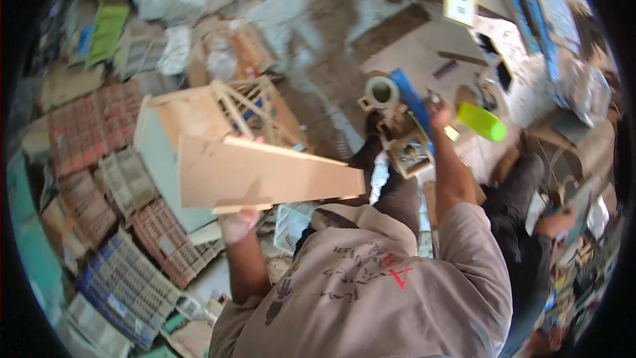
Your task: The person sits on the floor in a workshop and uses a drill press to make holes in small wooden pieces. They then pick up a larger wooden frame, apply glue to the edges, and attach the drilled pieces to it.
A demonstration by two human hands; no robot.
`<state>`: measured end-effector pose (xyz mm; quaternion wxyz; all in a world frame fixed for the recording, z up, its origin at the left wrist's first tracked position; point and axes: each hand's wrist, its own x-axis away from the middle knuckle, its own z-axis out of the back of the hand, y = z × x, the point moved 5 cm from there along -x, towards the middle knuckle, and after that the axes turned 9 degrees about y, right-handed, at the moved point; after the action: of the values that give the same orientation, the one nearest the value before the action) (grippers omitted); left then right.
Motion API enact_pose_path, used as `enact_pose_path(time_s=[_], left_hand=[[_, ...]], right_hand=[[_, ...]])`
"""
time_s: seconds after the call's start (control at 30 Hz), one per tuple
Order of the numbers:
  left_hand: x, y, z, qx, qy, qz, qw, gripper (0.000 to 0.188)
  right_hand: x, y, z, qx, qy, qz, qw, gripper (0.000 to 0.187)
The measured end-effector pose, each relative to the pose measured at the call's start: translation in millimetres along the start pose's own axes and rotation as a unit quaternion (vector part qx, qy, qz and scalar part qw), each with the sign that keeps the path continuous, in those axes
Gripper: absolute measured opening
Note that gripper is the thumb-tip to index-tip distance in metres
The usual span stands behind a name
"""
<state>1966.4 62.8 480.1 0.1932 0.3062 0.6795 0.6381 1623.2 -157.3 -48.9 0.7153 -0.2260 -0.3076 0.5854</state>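
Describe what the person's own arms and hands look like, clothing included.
Both forearms are bare from above the elbow down. The left hand and right hand wear no gloves; no watch, ring or bracelet shows. Short sleeves belong to a loose grey-beige T-shirt with dark printed marks and one red mark across the chest. The left hand looks washed out by bright light, so finer detail cannot be made out.

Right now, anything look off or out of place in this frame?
Yes, the floor is cluttered: flattened plastic crates and cardboard lie scattered at left, with dark stains on the concrete floor. The left hand holds a tilted wooden board; the right hand grips something too small to tell.
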Motion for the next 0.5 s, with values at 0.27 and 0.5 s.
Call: enact_pose_path(time_s=[0.27, 0.5], left_hand=[[19, -12, 24, 0.237, 0.009, 0.120, 0.964, 0.109], [48, -37, 53, 0.120, 0.117, 0.046, 0.985, 0.116]], right_hand=[[2, 13, -1, 0.107, 0.014, 0.190, 0.976, 0.072], [5, -68, 21, 0.027, -0.056, 0.154, 0.986, 0.062]])
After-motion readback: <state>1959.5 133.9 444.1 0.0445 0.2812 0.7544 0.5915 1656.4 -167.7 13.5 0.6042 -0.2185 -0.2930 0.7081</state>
